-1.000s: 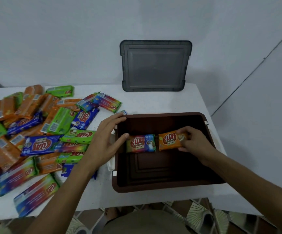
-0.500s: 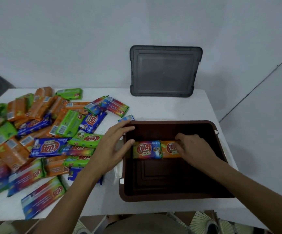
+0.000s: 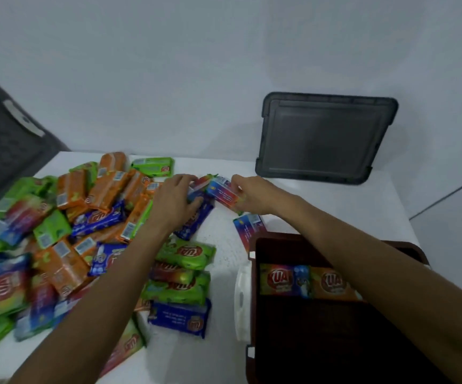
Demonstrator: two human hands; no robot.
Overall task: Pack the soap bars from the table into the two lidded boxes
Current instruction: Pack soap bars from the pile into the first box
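Note:
Several wrapped soap bars (image 3: 66,245) in orange, green, blue and rainbow wrappers lie heaped on the white table (image 3: 321,206). My left hand (image 3: 175,200) rests on bars at the heap's far right, fingers curled over a blue and rainbow bar (image 3: 198,189). My right hand (image 3: 254,194) pinches a rainbow bar (image 3: 222,194) beside it. The open brown box (image 3: 307,342) sits at the near right. Two bars lie side by side inside it, a rainbow one (image 3: 285,279) and an orange one (image 3: 332,282).
A dark grey lid (image 3: 325,137) leans against the wall behind the table. A dark grey box or lid (image 3: 5,145) shows at the far left. Another rainbow bar (image 3: 247,230) lies just beyond the brown box's far left corner. A white latch (image 3: 242,297) hangs on its left side.
Both hands left the brown box and reached up-left to the far edge of the heap. The right hand released the orange bar, which stays in the box, and took a rainbow bar.

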